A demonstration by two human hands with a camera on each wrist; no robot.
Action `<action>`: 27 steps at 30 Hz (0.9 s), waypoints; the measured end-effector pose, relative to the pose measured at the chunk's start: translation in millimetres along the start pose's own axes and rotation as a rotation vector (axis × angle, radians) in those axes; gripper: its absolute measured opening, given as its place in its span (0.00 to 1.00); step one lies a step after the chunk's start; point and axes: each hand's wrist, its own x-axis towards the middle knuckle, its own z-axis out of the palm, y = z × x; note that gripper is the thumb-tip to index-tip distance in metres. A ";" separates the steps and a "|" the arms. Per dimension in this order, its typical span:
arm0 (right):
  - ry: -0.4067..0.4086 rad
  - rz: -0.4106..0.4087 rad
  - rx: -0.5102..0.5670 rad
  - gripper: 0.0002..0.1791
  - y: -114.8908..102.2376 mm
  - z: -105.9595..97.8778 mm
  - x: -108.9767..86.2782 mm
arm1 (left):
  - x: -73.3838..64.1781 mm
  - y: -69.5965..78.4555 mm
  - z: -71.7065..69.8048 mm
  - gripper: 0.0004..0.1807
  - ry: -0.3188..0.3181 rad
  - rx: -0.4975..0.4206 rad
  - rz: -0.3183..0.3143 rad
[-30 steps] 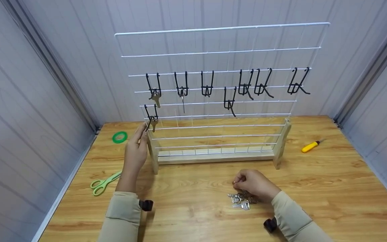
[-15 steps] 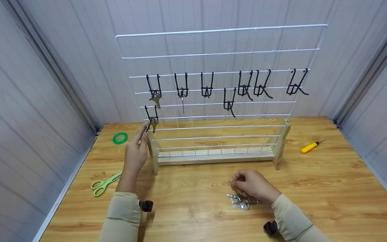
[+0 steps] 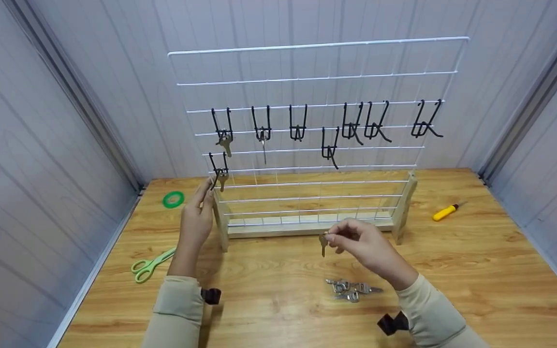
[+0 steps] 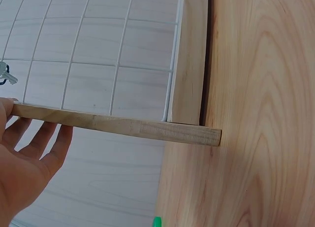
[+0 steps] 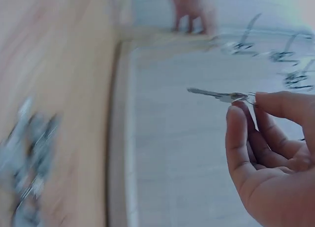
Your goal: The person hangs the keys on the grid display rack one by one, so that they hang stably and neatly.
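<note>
My right hand pinches a key by its ring between thumb and forefinger, and the key hangs over the table before the rack. In the right wrist view the key's blade points away from the fingertips. A pile of keys lies on the table below that hand. My left hand holds the wooden upright of a white wire grid rack, thumb on one side and fingers on the other. Near it, a key hangs from a low black hook.
Several black hooks hang on the grid, some with keys, such as a key at upper left; a hook near the middle has none. Green scissors and green tape lie left, a yellow-handled tool right.
My right hand has risen from the pile of keys, up and slightly left towards the rack, with one key in its pinch. The left hand has stayed on the upright.
</note>
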 end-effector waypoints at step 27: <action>0.378 -0.458 -0.339 0.09 -162.4 -3.1 65.9 | 0.2 -1.4 -0.7 0.24 -0.001 -0.001 0.004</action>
